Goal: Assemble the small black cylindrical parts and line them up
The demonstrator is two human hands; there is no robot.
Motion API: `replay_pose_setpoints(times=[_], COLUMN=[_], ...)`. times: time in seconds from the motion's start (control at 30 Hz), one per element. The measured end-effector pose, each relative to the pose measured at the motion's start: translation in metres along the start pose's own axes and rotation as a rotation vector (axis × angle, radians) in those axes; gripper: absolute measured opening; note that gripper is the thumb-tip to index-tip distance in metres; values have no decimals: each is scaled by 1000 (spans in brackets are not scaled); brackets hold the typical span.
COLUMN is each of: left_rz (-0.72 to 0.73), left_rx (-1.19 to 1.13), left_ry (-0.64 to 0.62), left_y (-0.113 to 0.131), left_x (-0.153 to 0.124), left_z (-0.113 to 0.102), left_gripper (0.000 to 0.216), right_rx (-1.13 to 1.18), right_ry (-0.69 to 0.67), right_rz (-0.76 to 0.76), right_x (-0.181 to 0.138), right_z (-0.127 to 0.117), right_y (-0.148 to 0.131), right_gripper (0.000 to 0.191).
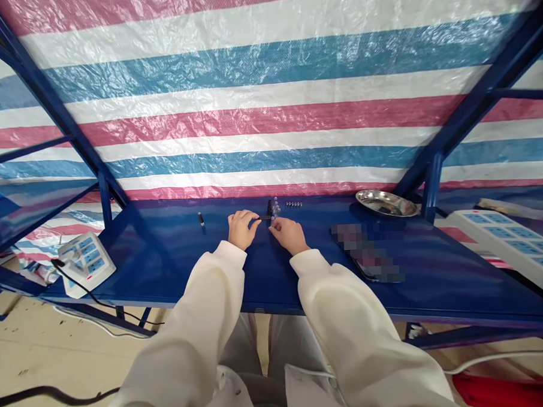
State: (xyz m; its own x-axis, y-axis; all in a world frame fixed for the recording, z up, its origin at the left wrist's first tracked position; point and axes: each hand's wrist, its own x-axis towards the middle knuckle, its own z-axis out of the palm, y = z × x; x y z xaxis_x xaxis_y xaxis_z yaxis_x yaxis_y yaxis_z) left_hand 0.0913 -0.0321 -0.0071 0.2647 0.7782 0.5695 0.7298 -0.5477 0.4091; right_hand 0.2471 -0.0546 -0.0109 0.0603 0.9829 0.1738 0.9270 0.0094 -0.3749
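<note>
My left hand (242,227) is closed over the middle of the blue table, thumb and forefinger pinching a thin black stick-like piece (265,217). This piece points right, toward my right hand (291,234). The fingertips of my right hand are pinched together on a small clear piece (273,222) at the black piece's end; whether the two touch I cannot tell. Just beyond my fingers stand several small clear pieces (276,207) beside small black pieces (269,206). A row of small shiny metal pieces (294,205) lies behind my right hand.
A small black cylinder (201,218) stands left of my hands. To the right are a round metal dish (388,192) and a blurred-out dark flat object (366,256). Power strips sit at the left (87,265) and right (511,241). A striped sheet (268,119) hangs behind the table (166,256).
</note>
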Motion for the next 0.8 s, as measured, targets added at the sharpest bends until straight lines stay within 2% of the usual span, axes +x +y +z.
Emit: replay_pose_setpoints(times=[0.8], left_rz=[22], left_rx=[-19], left_ry=[24], left_y=[3], left_x=[0], left_z=[-1], left_gripper=[14], right_rx=[-6], right_ry=[-26], right_rz=[-21], right_x=[-4], right_z=[-3], right_y=[-4], right_gripper=[10])
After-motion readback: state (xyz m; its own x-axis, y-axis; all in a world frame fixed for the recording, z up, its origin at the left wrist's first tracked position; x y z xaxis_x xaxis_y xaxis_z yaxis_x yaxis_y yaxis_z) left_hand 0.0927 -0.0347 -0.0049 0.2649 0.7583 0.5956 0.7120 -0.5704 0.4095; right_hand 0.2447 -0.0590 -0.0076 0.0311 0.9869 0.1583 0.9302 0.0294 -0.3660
